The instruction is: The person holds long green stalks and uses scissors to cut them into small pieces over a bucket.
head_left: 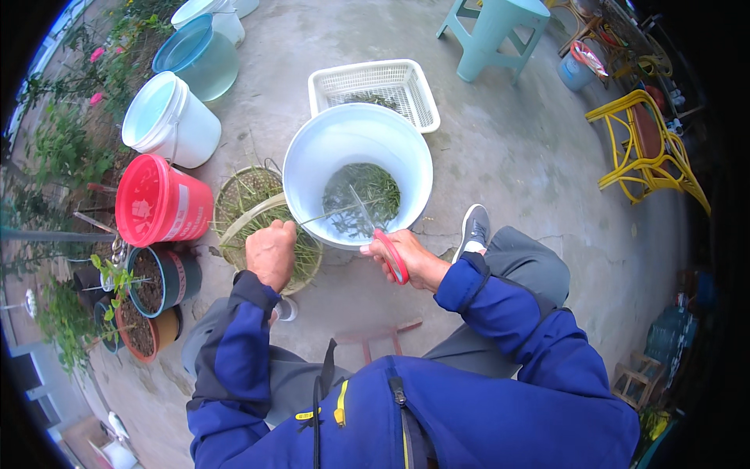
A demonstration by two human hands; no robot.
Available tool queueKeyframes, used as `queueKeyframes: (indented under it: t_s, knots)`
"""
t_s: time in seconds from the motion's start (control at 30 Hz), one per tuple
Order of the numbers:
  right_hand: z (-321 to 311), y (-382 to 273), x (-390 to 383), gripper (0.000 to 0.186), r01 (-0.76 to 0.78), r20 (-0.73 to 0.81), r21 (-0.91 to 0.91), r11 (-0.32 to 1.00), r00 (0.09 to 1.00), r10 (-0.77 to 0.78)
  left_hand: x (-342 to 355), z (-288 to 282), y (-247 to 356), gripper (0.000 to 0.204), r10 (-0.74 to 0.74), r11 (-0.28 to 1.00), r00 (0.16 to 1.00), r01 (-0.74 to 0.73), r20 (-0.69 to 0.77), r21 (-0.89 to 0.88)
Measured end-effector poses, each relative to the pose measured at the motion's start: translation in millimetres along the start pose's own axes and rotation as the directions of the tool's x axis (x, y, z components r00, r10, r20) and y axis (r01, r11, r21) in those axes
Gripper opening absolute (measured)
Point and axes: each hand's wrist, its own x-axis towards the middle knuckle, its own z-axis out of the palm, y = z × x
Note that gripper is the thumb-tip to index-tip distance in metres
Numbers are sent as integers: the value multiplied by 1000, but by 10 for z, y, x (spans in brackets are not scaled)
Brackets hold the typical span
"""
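Observation:
My right hand (416, 262) grips red-handled scissors (394, 258), their blades pointing up and left over a large white bucket (308, 152). My left hand (271, 254) is closed round a thin green stem (332, 213), which reaches rightward over the bucket to the blades. Whether the blades are touching the stem is hard to tell. Short green cuttings (375, 191) lie at the bottom of the bucket, seemingly in water. Below and around my left hand, a woven basket (226, 199) with an arched handle holds long green stems (254, 191).
Behind the bucket stands a white perforated tray (426, 98) with some greens. Along the left are a red bucket (191, 207), a white bucket (195, 129), a blue tub (215, 74) and plant pots (176, 273). A pale blue stool (473, 55) and a yellow-framed chair (625, 148) stand right.

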Motion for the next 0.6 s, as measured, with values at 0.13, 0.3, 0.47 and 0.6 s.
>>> queueKeyframes:
  t_s: [0.13, 0.3, 0.47, 0.6]
  knots:
    - [-7, -29, -16, 30, -3, -19, 25, 1000, 1000, 4, 8, 34, 46, 4, 56, 998, 998, -56, -1, -18]
    - [-30, -18, 12, 28, -35, -21, 74, 997, 999, 36, 23, 6, 67, 4, 75, 997, 997, -74, 20, -32]
    - [-52, -8, 24, 27, -49, -22, 13, 999, 999, 49, 34, 22, 80, 5, 68, 997, 997, -67, 24, -35]
    - [-29, -14, 8, 27, -64, -36, 42, 997, 997, 66, 67, 15, 69, 4, -5, 1000, 1000, 5, 13, 10]
